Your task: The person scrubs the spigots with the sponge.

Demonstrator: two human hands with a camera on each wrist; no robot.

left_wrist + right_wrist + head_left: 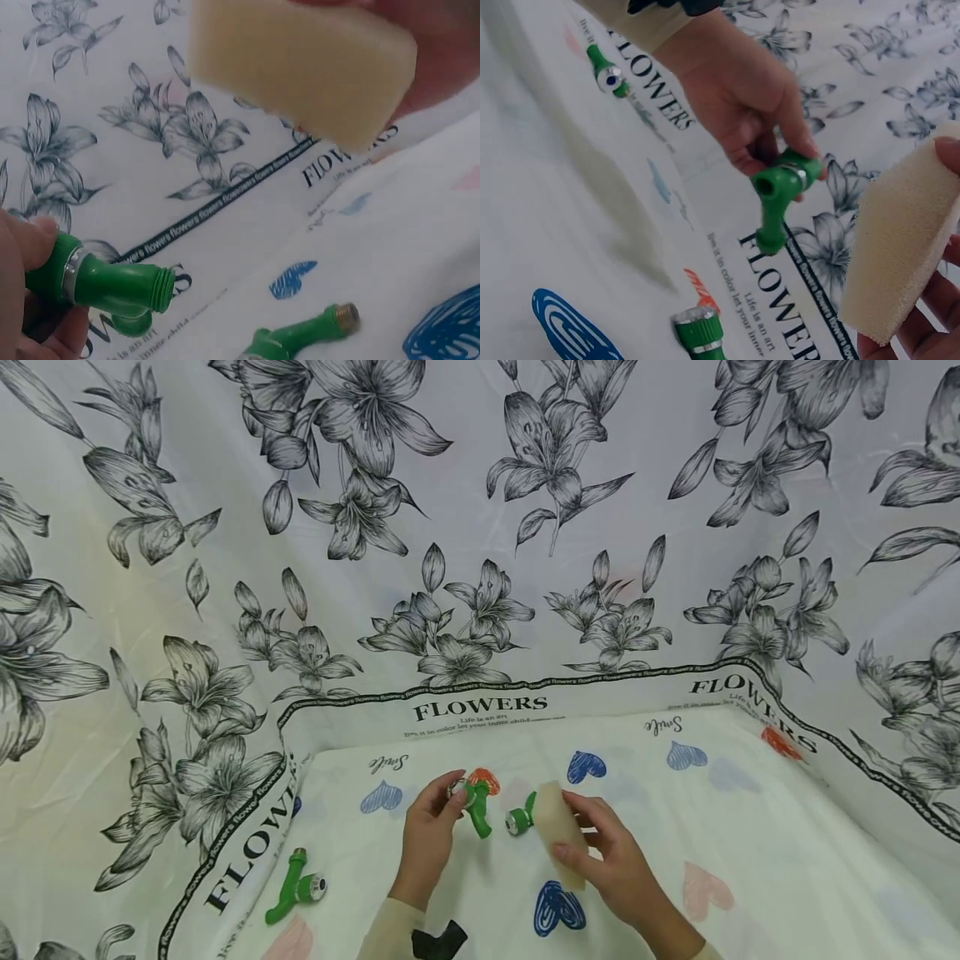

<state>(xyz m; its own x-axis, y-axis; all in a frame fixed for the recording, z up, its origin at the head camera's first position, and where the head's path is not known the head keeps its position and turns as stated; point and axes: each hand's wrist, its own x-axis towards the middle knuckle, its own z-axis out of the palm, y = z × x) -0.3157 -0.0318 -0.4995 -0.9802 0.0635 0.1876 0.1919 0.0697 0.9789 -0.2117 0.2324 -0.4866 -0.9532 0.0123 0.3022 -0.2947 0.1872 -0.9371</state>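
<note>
My left hand (424,839) grips a green plastic tap (478,814) by its round knob end, holding it up over the cloth. In the left wrist view, the threaded end of this tap (124,286) points away from the fingers. A cream-coloured sponge block (557,831) is pinched between the thumb and fingers of my right hand (615,864). The right wrist view shows the sponge (900,232) on edge, with its porous face turned towards the tap. Behind the sponge, a second green tap (517,821) lies on the cloth, partly hidden by it.
A third green tap (291,887) lies at the left of the white cloth (652,935), which carries printed hearts. Flower-patterned fabric (480,610) rises along the back and sides. A black strap piece (441,941) shows beside the left sleeve.
</note>
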